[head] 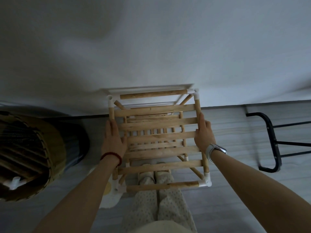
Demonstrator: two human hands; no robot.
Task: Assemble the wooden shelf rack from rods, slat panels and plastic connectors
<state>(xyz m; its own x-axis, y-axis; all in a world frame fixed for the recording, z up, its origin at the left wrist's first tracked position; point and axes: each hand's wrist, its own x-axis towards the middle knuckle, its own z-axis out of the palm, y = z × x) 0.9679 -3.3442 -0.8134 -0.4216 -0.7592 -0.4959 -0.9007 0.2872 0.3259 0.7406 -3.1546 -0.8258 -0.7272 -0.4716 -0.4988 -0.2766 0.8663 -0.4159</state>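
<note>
Rack [158, 137] stands upright on the floor right in front of my feet, close to the white wall [151, 39], and it looks nearly whole. Top slat panel [159, 122] is seated between the side rods, white plastic connectors [204, 182] cap the corners, and a lower tier shows through the slats. My left hand [114, 140] lies flat along the left side rod, fingers straight, thumb tucked under the edge; my right hand [203, 132] presses the right rod the same way, fingers extended, not wrapped round it. So I'm squeezing the frame, not gripping it. The open socket on the far-left connector [110, 98] suggests more could go on top. To my left, a woven basket [32, 157] holds spare pieces; a black metal frame [272, 142] stands off right.
</note>
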